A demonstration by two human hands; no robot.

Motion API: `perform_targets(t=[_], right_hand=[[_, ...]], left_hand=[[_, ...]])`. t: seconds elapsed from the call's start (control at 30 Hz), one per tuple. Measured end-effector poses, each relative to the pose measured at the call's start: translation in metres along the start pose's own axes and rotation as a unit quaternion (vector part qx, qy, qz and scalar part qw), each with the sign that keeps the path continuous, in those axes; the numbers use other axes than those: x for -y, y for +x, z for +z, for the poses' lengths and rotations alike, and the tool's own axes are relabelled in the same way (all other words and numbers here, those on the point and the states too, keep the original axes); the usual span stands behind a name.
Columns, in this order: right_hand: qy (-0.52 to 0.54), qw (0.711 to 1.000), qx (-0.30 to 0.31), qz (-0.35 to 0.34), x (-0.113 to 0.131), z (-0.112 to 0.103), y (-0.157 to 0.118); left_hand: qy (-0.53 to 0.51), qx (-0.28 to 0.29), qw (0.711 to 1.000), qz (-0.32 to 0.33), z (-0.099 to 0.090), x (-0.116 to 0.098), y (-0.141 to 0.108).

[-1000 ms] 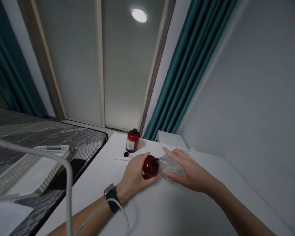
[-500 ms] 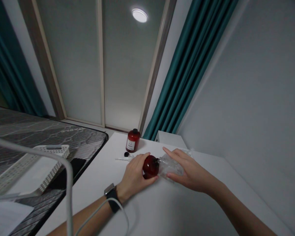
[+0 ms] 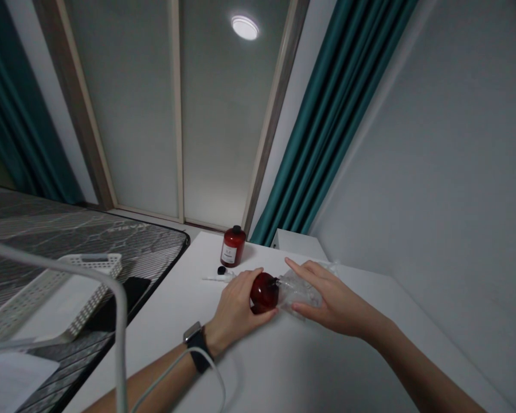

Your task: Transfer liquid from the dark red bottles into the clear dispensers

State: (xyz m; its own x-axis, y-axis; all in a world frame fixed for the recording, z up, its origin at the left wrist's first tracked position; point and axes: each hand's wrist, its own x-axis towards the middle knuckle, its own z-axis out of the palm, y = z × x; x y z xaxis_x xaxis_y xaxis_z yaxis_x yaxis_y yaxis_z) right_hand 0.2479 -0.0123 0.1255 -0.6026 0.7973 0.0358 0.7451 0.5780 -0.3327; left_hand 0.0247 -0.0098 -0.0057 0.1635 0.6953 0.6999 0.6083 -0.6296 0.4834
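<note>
Barely shifted: left grip (image 3: 236, 310) wraps red bottle (image 3: 263, 292), right grip (image 3: 333, 304) holds plastic wrap (image 3: 298, 291).

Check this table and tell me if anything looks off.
A small black cap lies loose on the white table beside a thin white tube-like piece, apart from the upright red bottle. A second red bottle lies on its side in the left hand, its neck against clear plastic wrap under the right hand.
</note>
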Motion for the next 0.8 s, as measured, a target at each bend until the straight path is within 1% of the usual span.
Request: perform_targets(t=[0.37,0.57,0.8], right_hand=[[-0.006,1.0,-0.01,-0.012,0.0,0.0001,0.0007],[-0.011,1.0,-0.005,-0.012,0.0003,-0.0009,0.0015],[-0.012,1.0,-0.003,-0.016,0.0007,-0.0023,0.0034]], left_hand=[[-0.007,0.005,1.0,-0.002,-0.001,-0.0009,0.0002],[-0.008,0.007,1.0,-0.012,0.0017,0.0003,-0.0019],[-0.017,0.017,0.999,-0.022,0.0002,-0.0014,-0.0019]])
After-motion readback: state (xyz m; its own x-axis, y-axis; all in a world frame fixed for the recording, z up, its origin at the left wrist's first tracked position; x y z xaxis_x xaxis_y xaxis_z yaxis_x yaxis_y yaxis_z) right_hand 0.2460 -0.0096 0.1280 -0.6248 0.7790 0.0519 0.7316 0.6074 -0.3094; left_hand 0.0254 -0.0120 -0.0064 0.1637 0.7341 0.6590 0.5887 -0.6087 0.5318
